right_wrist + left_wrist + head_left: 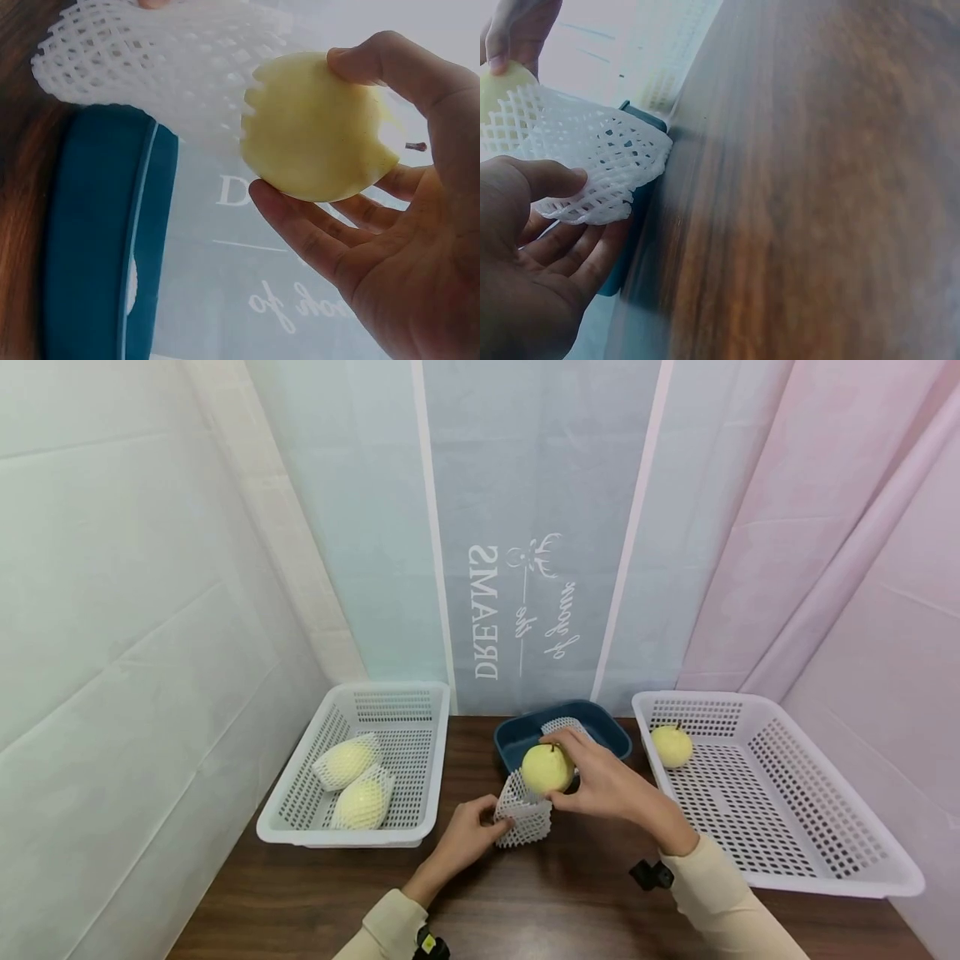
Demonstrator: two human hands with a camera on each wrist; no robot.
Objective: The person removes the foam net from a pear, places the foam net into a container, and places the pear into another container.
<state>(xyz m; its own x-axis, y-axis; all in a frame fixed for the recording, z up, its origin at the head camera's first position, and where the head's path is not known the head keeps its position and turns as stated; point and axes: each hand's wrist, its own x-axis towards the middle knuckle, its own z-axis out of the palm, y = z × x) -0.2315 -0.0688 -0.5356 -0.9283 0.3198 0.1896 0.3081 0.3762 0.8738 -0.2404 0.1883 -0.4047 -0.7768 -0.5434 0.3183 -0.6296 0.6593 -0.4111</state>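
Note:
My right hand (600, 779) grips a pale yellow pear (315, 127) by its sides, its stem toward the palm in the right wrist view. The pear's far end sits in the mouth of a white foam net sleeve (592, 150). Thumb and fingers of my left hand (471, 833) pinch this sleeve by its side. The rest of the sleeve hangs slack beyond the pear. Just behind both hands stands a dark teal tray (513, 743) with more white foam netting (564, 724) in it, partly hidden by my right hand.
At the left, a white basket (442, 760) holds two pears in foam nets (348, 760). A larger white basket (847, 887) at the right holds one bare pear (671, 747). The brown wooden table (555, 893) ends at a printed curtain (540, 468) behind.

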